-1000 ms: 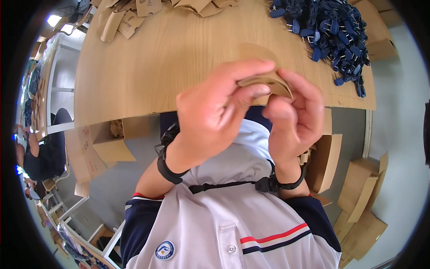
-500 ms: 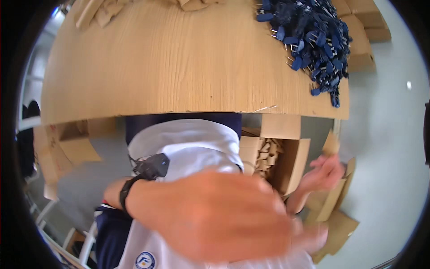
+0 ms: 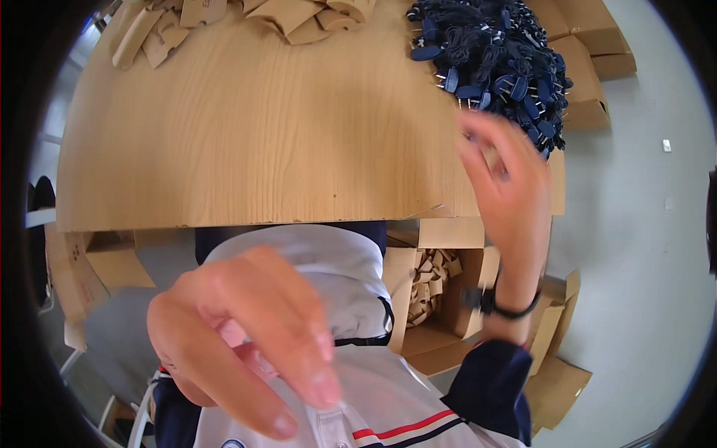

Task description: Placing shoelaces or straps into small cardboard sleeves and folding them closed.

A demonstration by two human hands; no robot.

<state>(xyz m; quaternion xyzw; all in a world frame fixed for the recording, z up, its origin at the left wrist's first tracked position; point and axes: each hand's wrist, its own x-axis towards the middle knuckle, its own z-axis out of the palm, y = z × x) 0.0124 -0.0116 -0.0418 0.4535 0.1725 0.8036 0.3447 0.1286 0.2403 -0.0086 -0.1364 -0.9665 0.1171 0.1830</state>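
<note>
A heap of dark blue two-pin plugs with coiled black cords lies at the table's far right. At its near edge is my right hand, fingers curved and apart, slightly smeared by motion. Nothing can be made out in its grasp. My left hand hovers close to the camera in front of my shirt. Its thumb and forefinger are apart, the other fingers curl inward, and no object shows in it.
Small brown folded cardboard packs lie along the table's far left. Below the near edge, an open carton contains many similar packs. Another carton stands at lower left. Larger cardboard boxes sit beyond the table's right side.
My right hand has left the carton side, where it held a small cardboard piece, and reached up to the plug heap. My left hand has drawn back to the left, fingers parting.
</note>
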